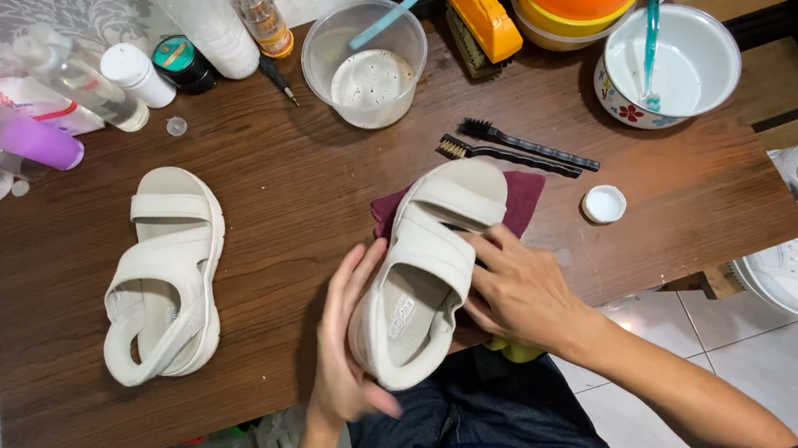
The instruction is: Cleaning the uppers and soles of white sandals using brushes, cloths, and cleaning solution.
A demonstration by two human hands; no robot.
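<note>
The person sits at a brown wooden table (303, 193) and holds one cream sandal (426, 274) in both hands. The left hand (347, 345) cups the heel end from the side, with the fingers long and flat against the sole edge. The right hand (516, 291) presses on the other side, and its fingers curl in under the middle strap. So both hands are wrapped on the shoe and are not free. The shoe is tipped up at the near edge of the table, and its toe end rests over a dark red cloth (523, 197).

The other sandal (164, 273) lies flat on the left of the table, well apart from the hands. Nobody touches it.

It looks like the cleaning is at an early or middle point. The cleaning things are out but lie still: two thin black brushes (516, 150) sit just past the cloth, and a small white cap (604, 204) is near them. A clear tub of foamy water (370, 76) with a blue-handled tool in it stands further back, beside a yellow scrub brush (483, 17). A white bowl (687, 63) stands on the right.

I cannot tell from here if the held shoe is already clean or wet. My guess is that the one on the left still waits its turn.
</note>
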